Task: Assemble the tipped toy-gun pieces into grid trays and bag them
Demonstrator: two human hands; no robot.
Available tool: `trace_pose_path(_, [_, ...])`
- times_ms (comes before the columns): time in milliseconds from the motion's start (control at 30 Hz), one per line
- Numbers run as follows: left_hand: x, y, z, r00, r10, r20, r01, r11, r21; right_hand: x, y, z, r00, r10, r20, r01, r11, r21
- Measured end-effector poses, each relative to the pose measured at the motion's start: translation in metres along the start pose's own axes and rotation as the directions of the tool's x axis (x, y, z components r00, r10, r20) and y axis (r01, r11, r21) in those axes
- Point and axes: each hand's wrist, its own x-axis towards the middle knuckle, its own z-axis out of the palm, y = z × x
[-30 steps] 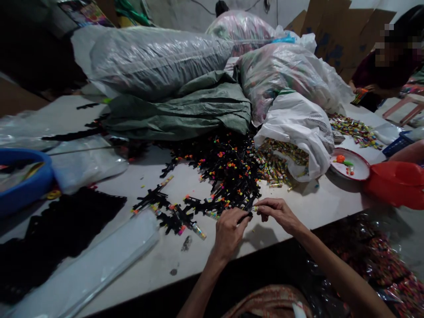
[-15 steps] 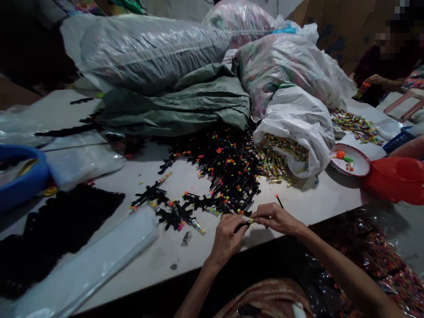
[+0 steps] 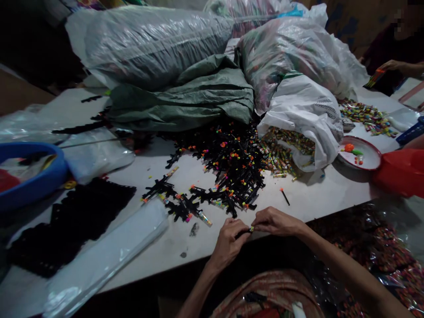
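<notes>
Near the table's front edge, my left hand (image 3: 229, 240) is closed round a small black toy gun (image 3: 244, 232), most of it hidden by the fingers. My right hand (image 3: 276, 221) pinches at the toy's right end, where a small yellowish piece (image 3: 251, 229) shows between the two hands. Just beyond them spreads a heap of black toy guns (image 3: 236, 163) with orange, pink and yellow tips. Several toy guns with candy-filled clear tubes (image 3: 204, 218) lie to the left. One thin black stick with an orange tip (image 3: 285, 197) rests alone behind my right hand.
A white sack (image 3: 308, 106) spills colourful candy tubes (image 3: 281, 150). Large stuffed bags (image 3: 155, 44) stand behind. A blue basin (image 3: 36, 176), black strips (image 3: 73, 221) and clear plastic sleeves (image 3: 112, 256) lie left. A plate (image 3: 371, 161) and red bag (image 3: 402, 172) sit right. A co-worker's hand (image 3: 392, 66) shows far right.
The view has shifted slightly, so the table's contents appear a little further right. Both hands stay together at the toy gun, with the right fingers drawn in more tightly.
</notes>
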Motion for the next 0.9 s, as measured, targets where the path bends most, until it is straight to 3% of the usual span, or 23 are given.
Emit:
trace_pose_path(100, [-0.001,-0.002,-0.003,0.993,-0.110,0.030,0.113,0.987,-0.114,0.002,0.001,0.004,0.998,0.011,0.069,-0.011,1.000,0.000])
trace_pose_path(167, [0.001,-0.002,-0.008,0.978,-0.193,0.077,0.204,0.963,-0.175,0.002,-0.003,0.010,0.998,0.063,0.014,-0.060,0.990,-0.126])
trace_pose_path(267, [0.007,-0.003,-0.016,0.917,-0.318,0.240,0.381,0.877,-0.293,0.001,-0.013,0.022,0.989,0.096,-0.114,-0.134,0.910,-0.392])
trace_pose_path(333, [0.010,-0.003,-0.021,0.866,-0.367,0.339,0.478,0.807,-0.347,0.001,-0.019,0.029,0.990,0.092,-0.107,-0.134,0.845,-0.517])
trace_pose_path(433, [0.011,-0.003,-0.029,0.832,-0.372,0.412,0.527,0.763,-0.374,0.002,-0.024,0.036,0.996,0.079,-0.041,-0.087,0.773,-0.628])
trace_pose_path(633, [0.009,0.001,-0.038,0.800,-0.321,0.507,0.545,0.743,-0.389,0.002,-0.020,0.047,0.997,-0.064,0.053,0.082,0.649,-0.757])
trace_pose_path(733, [0.008,-0.001,-0.043,0.815,-0.330,0.476,0.515,0.789,-0.336,0.010,-0.021,0.055,0.995,-0.093,0.036,0.089,0.660,-0.746])
trace_pose_path(800, [0.005,-0.006,-0.056,0.867,-0.319,0.383,0.416,0.887,-0.202,0.017,-0.018,0.055,0.994,-0.100,-0.041,0.041,0.696,-0.717])
trace_pose_path(867, [0.002,-0.014,-0.077,0.943,-0.284,0.171,0.275,0.959,0.073,0.019,-0.009,0.046,0.979,-0.068,-0.192,-0.081,0.734,-0.674])
trace_pose_path(900, [0.000,-0.020,-0.089,0.970,-0.241,0.022,0.228,0.940,0.252,0.017,-0.001,0.037,0.958,-0.025,-0.286,-0.173,0.746,-0.643])
